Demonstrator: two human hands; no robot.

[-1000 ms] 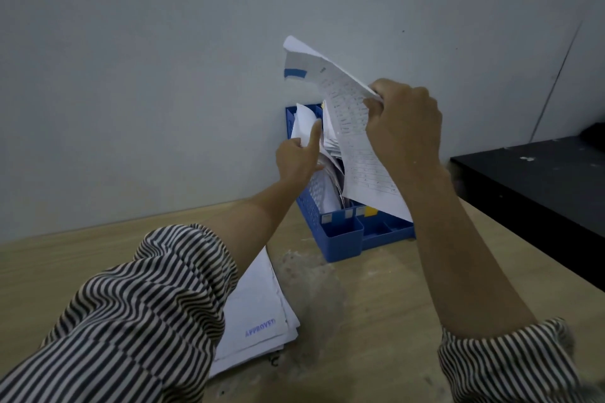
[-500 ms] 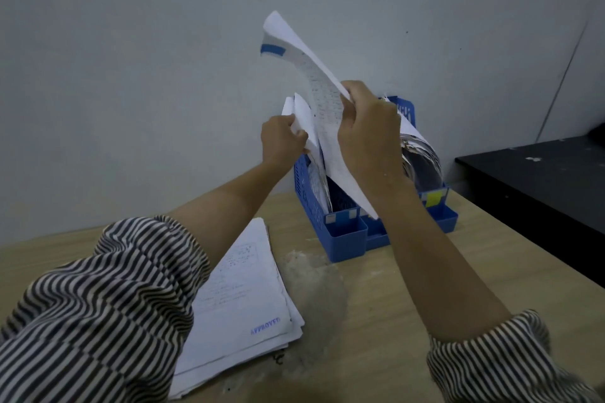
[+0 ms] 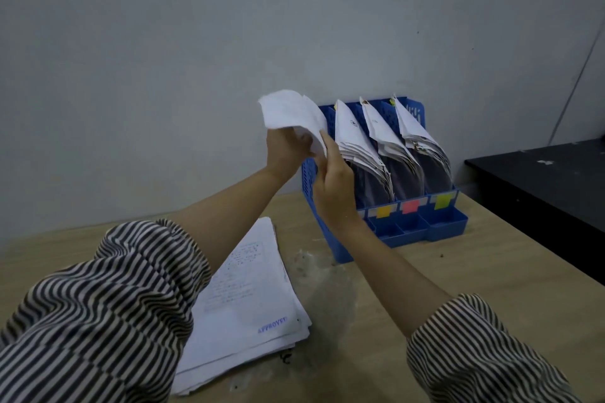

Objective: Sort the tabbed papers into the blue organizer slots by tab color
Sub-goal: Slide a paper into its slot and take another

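The blue organizer (image 3: 446,226) stands upright against the wall with several slots of white tabbed papers. Orange (image 3: 382,212), pink (image 3: 410,206) and yellow-green (image 3: 442,201) labels mark its three right slots. My left hand (image 3: 284,148) grips the top of the papers (image 3: 288,109) in the leftmost slot and bends them left. My right hand (image 3: 334,181) lies with straight fingers and thumb against those papers at the slot's mouth. The sheet's tab is hidden.
A stack of white sheets (image 3: 248,291) stamped "APPROVED" lies on the wooden table (image 3: 458,275) near my left arm. A black surface (image 3: 540,180) adjoins the table on the right. A grey wall rises directly behind the organizer.
The blue-tabbed sheet my right hand held high has gone down into the leftmost slot. My left hand now bends that slot's papers leftward. The view has shifted and shows the whole organizer.
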